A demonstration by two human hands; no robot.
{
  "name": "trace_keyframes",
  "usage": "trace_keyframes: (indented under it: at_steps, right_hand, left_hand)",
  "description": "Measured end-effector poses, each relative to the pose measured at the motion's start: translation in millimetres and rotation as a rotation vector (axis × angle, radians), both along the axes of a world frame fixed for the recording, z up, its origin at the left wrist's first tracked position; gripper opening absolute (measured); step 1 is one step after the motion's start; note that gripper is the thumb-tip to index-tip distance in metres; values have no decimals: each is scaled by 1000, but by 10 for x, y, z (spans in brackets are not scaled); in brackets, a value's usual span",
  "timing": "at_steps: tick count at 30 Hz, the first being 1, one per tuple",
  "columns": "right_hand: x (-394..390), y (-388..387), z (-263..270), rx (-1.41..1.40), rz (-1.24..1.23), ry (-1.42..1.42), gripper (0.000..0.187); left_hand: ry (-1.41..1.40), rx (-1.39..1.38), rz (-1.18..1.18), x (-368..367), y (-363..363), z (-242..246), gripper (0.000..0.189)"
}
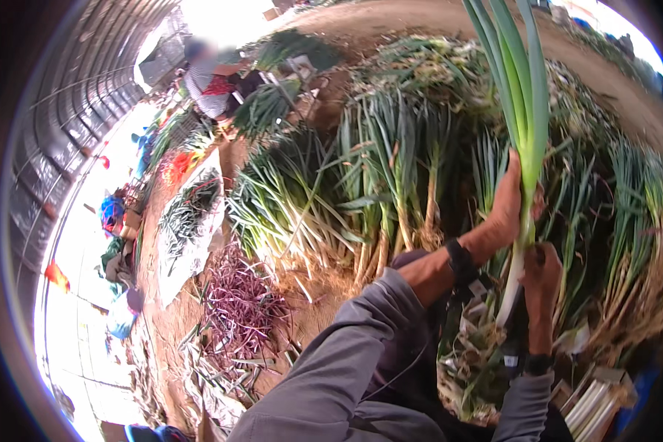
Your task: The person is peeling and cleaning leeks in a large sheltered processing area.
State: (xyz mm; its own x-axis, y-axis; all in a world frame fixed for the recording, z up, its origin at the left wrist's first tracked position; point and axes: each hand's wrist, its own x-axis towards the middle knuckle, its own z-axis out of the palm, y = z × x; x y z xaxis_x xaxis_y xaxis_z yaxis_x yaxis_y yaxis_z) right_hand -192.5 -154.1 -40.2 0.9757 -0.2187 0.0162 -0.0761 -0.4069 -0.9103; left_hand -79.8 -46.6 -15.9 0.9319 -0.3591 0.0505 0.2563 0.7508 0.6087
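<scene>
A large green onion [511, 290] stands nearly upright in front of me, leaves up and white shank tilted down to the left. My left hand [507, 201] is wrapped around it where the green leaves meet the stalk. Just below, my right hand [543, 273] has its fingers curled against the upper shank, pinching it; the fingertips are partly hidden. Peeled leaves and husks [469, 375] lie beneath the onion's lower end, by my legs. Dark bands circle both my wrists.
Untrimmed green onions [389, 166] stand in rows ahead, with more at right [635, 221]. White stalks [591, 406] lie in a box at lower right. Purple strands [240, 304] and a white sheet [190, 232] with greens cover ground at left. Another person [210, 91] sits farther off.
</scene>
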Motion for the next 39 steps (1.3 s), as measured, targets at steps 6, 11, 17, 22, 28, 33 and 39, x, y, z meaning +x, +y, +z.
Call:
trace_keyframes:
  at_steps: [6, 11, 17, 22, 28, 33, 39]
  right_hand:
    - [64, -24, -258, -218, 26, -344, 19]
    - [38, -189, -307, 32, -3, -332, 22]
    - [194, -157, -67, 97, 83, -187, 28]
    - [228, -444, -320, 457, 173, 119, 27]
    - [-241, -543, -1467, -546, -17, 190, 20]
    - [-1389, -824, -2664, -738, 106, 599, 21]
    - [-1836, -1219, -2735, -593, 166, 533, 29]
  left_hand:
    - [14, -25, 62, -83, 52, -7, 75]
    - [138, -150, -104, -74, -93, -54, 67]
    - [-72, -84, -79, 55, 34, 2, 62]
    - [-232, 35, -199, 16, -100, -47, 72]
    - [-347, -30, -244, 23, -50, -11, 69]
    - [-302, -198, -270, 220, 100, 0, 64]
    - [-267, -245, -87, 644, 430, 35, 63]
